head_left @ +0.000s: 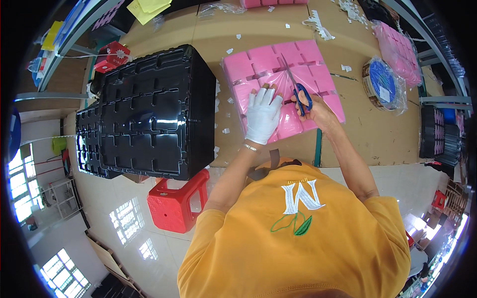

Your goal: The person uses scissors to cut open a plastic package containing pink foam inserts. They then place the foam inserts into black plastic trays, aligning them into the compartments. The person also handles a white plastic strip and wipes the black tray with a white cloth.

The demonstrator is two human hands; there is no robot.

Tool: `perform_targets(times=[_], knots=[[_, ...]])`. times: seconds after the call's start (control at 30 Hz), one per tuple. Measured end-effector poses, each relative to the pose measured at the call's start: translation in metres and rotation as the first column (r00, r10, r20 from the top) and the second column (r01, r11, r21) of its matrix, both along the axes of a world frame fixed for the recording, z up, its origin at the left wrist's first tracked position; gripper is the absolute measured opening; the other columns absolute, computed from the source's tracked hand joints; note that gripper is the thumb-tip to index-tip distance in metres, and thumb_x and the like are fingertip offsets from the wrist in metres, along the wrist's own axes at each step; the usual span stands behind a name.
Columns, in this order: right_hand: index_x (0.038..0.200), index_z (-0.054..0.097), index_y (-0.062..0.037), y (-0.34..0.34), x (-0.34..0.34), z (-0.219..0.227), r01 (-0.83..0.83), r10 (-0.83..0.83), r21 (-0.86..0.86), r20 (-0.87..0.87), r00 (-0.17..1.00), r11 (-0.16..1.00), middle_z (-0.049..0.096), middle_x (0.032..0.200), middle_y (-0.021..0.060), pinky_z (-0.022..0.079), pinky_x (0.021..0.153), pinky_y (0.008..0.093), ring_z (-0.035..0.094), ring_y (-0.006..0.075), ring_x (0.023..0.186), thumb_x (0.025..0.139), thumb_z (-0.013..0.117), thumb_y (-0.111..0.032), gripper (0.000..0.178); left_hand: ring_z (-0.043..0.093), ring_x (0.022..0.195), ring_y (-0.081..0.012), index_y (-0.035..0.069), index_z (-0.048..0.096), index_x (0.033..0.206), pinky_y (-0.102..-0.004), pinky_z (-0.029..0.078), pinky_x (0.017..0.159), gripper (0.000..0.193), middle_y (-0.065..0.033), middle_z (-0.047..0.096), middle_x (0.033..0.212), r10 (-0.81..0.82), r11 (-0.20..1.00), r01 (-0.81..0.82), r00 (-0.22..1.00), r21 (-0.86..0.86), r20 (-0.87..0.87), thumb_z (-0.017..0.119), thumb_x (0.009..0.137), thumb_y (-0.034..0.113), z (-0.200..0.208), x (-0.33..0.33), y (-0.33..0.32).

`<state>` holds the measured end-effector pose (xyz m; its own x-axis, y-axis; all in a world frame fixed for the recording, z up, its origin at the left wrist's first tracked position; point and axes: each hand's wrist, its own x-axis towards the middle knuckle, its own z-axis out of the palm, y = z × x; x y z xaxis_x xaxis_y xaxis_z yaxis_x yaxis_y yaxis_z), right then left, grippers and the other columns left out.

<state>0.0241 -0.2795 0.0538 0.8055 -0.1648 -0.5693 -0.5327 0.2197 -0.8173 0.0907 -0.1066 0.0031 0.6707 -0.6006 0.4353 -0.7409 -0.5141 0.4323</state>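
Observation:
A pink foam block (266, 62) with a grid of slots, wrapped in clear plastic film, lies on the brown work table (367, 139) before me. My left hand (264, 113), in a white glove with bare fingertips, rests flat on its near left part with the fingers stretched out. In my bare right hand (312, 110) is a pair of scissors (304, 97) with blue handles. Their long blades point away from me and lie over the film, which is creased around them. Whether the blade tips are under or on top of the film I cannot tell.
A tall stack of glossy black plastic trays (144, 114) stands left of the block. A blue-topped roll (382, 84) and a wrapped pink pack (397, 52) are at the right. Paper scraps (318, 25) litter the far side. A red stool (171, 208) stands below the table's near edge.

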Motion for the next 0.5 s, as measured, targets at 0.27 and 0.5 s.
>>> perform_targets(times=[0.27, 0.5], knots=[[0.095, 0.061, -0.0045, -0.011, 0.022, 0.004, -0.074, 0.074, 0.017, 0.032, 0.997, 0.997, 0.052, 0.074, -0.0006, 0.042, 0.055, 0.0250, 0.051, 0.0084, 0.064, 0.087, 0.062, -0.056, 0.052, 0.054, 0.112, -0.0304, 0.004, 0.061, 0.108, -0.0480, 0.041, 0.096, 0.035, -0.0142, 0.060, 0.115, 0.101, 0.979, -0.134, 0.973, -0.153, -0.206, 0.068, 0.078, 0.020, 0.009, 0.011, -0.010], [0.088, 0.060, -0.0061, -0.018, 0.026, 0.009, -0.134, 0.136, -0.071, 0.029, 0.990, 0.988, 0.051, 0.072, -0.0003, 0.039, 0.051, 0.0236, 0.048, 0.0080, 0.060, 0.083, 0.065, -0.058, 0.053, 0.059, 0.091, -0.0324, 0.004, 0.057, 0.104, -0.0456, 0.048, 0.075, 0.042, -0.0132, 0.062, 0.098, 0.256, 0.964, -0.256, 0.967, 0.064, 0.008, 0.072, 0.072, 0.027, 0.031, 0.056, -0.053]])
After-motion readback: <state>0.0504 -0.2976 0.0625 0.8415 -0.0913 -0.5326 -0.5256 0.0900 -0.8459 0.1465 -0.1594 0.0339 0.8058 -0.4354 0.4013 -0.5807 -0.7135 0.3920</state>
